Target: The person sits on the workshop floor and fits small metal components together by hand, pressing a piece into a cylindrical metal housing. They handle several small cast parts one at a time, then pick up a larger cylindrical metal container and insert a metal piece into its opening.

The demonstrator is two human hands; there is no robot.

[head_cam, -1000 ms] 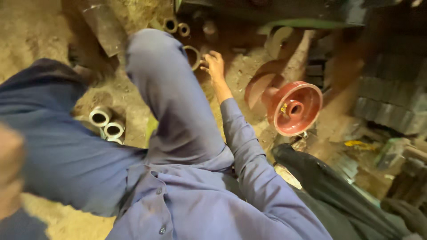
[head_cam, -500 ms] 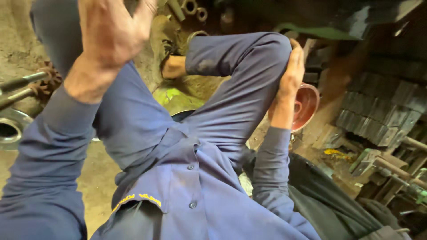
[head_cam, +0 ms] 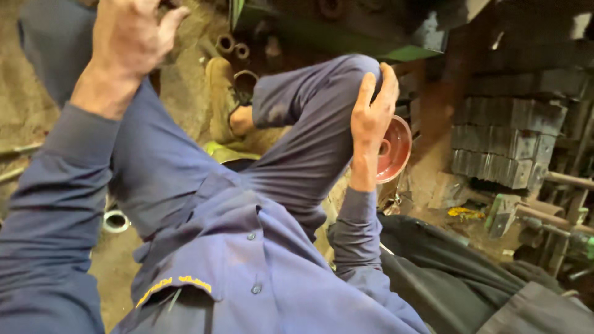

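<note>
My right hand [head_cam: 371, 117] rests with open, relaxed fingers on my raised blue-trousered knee [head_cam: 337, 93]; the red round metal wheel [head_cam: 393, 151] lies just behind it, partly hidden. My left hand [head_cam: 130, 37] is lifted, fingers half curled, holding nothing

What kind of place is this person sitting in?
Most likely a metal workshop or foundry yard. Stacked grey metal blocks stand to one side, a red cast wheel sits just behind the right hand, and short metal pipe pieces lie on the dirt floor.
</note>
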